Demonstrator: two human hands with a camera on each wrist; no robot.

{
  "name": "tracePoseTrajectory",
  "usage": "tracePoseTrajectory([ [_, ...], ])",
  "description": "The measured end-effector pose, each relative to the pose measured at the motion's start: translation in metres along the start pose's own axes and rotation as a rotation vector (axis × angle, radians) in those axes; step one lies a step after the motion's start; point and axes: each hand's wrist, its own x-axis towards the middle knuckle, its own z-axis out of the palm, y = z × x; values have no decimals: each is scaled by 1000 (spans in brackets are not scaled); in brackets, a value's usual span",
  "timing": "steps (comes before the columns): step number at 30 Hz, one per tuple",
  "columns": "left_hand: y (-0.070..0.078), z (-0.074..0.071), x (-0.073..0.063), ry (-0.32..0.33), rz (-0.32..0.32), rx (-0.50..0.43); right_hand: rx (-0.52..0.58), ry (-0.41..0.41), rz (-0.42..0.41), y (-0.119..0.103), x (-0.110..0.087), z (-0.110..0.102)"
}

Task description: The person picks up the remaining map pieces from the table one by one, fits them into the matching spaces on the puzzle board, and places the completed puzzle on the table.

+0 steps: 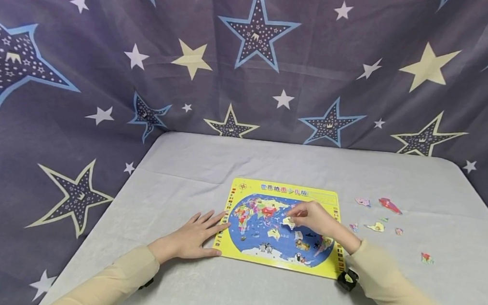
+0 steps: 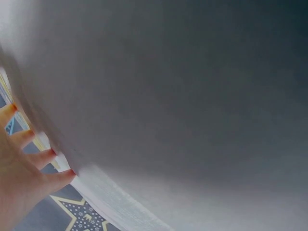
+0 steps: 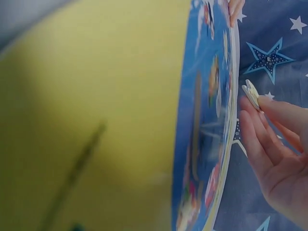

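A yellow-bordered world map puzzle board (image 1: 275,264) lies flat on the grey cloth. Between thumb and fingertips my right hand (image 1: 314,218) pinches a pale puzzle piece (image 3: 251,94), just over the blue ocean right of the map's middle. In the right wrist view the right hand (image 3: 281,149) has its lower fingers extended below the piece. Spread flat, my left hand (image 1: 193,235) rests at the board's left edge, fingertips on or against the yellow border. Only the spread fingers and part of the palm of the left hand (image 2: 24,168) show in the left wrist view.
Right of the board lie several loose pieces, among them a red one (image 1: 390,205), a pink one (image 1: 363,202), a pale yellow one (image 1: 376,226) and a red-green one (image 1: 427,258) nearer the front. A star-patterned curtain (image 1: 288,40) hangs behind the table (image 1: 190,167).
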Motion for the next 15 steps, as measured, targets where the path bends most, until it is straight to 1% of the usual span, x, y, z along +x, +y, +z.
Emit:
tracePoseTrajectory([
  [8, -1, 1, 1, 2, -8, 22, -9, -41, -37, -4, 4, 9],
  [15, -1, 2, 1, -3, -7, 18, -1, -81, -99, -7, 6, 16],
])
